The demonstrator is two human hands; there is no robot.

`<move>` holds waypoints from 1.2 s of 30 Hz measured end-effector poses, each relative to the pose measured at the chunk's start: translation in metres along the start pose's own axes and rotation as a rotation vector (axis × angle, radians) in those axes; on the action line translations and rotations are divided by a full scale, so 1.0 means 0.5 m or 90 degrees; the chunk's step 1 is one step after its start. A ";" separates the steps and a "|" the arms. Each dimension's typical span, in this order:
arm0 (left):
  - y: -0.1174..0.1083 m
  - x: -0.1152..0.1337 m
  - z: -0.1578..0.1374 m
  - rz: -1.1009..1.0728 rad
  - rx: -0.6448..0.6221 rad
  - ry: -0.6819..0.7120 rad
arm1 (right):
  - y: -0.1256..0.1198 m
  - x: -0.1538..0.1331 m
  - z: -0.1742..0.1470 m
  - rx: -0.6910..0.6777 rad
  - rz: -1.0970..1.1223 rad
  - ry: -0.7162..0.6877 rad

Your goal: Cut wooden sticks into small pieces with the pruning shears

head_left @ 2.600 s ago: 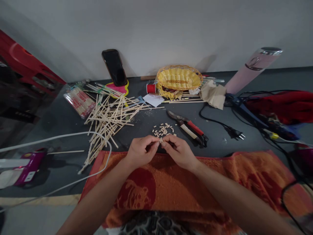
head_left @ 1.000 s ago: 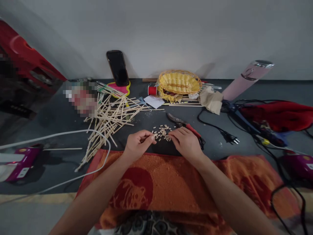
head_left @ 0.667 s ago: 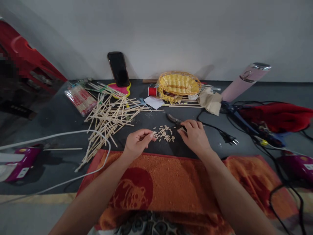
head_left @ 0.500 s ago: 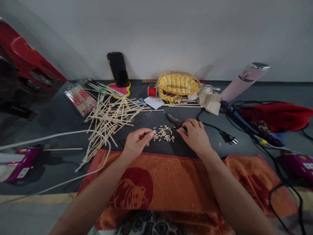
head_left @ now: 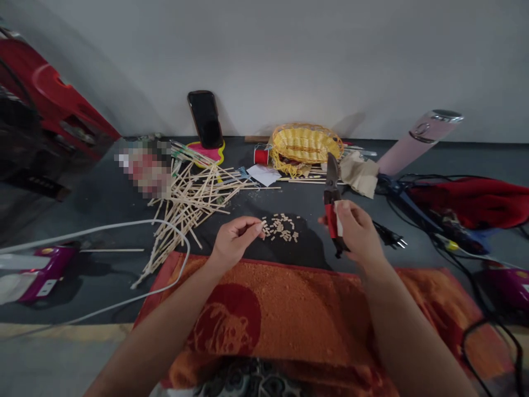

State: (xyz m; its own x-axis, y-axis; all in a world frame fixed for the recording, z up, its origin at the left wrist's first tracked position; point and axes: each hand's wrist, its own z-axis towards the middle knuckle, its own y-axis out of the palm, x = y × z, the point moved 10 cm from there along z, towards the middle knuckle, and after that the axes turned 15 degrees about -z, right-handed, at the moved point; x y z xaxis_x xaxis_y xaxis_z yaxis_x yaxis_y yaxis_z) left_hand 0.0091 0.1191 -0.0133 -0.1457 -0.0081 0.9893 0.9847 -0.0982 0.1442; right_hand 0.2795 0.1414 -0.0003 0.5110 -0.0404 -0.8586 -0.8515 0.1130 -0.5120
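Note:
My right hand (head_left: 359, 231) is closed around the red-handled pruning shears (head_left: 331, 212), raised off the table with the dark blades pointing away from me. Something pale lies between the thumb and the handle. At the left edge of a scatter of short cut wooden pieces (head_left: 285, 234), my left hand (head_left: 233, 240) has its thumb and forefinger pinched together. Whether a piece sits in that pinch I cannot make out. Beyond the left hand lies a loose heap of thin wooden sticks (head_left: 194, 193).
An orange towel (head_left: 297, 309) covers the front edge. Along the wall stand a phone (head_left: 205, 118), a yellow basket (head_left: 306, 144), a red thread spool (head_left: 261, 156) and a pink flask (head_left: 417, 144). A white cable (head_left: 124, 223) crosses the left; a black plug (head_left: 390, 237) lies right.
My right hand has taken hold of the pruning shears and lifted them from the table, moving right and turning them upright. My left hand has kept its pinch by the small pieces.

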 end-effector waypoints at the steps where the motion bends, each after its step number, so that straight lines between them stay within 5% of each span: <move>1: -0.001 -0.001 0.000 -0.004 0.002 -0.002 | 0.014 0.004 -0.005 -0.056 0.069 0.036; 4: -0.005 -0.003 0.001 -0.012 0.016 -0.006 | 0.041 -0.015 -0.028 -0.152 0.138 0.045; 8: -0.012 -0.004 0.002 -0.031 0.041 -0.013 | 0.067 -0.063 -0.059 -0.224 0.049 -0.047; 14: -0.025 -0.008 0.003 -0.110 0.079 -0.022 | 0.072 -0.151 -0.095 -0.111 -0.267 -0.337; 18: -0.031 -0.007 0.003 -0.155 0.098 -0.010 | 0.111 -0.157 -0.118 -0.080 -0.480 -0.451; 23: -0.028 -0.006 0.002 -0.187 0.093 -0.004 | 0.143 -0.142 -0.128 -0.060 -0.633 -0.469; 36: 0.001 0.011 -0.007 -0.074 0.005 -0.009 | 0.157 -0.149 -0.138 -0.049 -0.611 -0.473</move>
State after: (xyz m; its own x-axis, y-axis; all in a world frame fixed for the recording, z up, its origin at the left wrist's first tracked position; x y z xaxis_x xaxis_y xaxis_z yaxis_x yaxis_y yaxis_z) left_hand 0.0084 0.1153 -0.0080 -0.2578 0.0175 0.9660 0.9618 -0.0904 0.2583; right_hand 0.1663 0.0848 0.0219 0.8590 0.5058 0.0794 -0.0822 0.2893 -0.9537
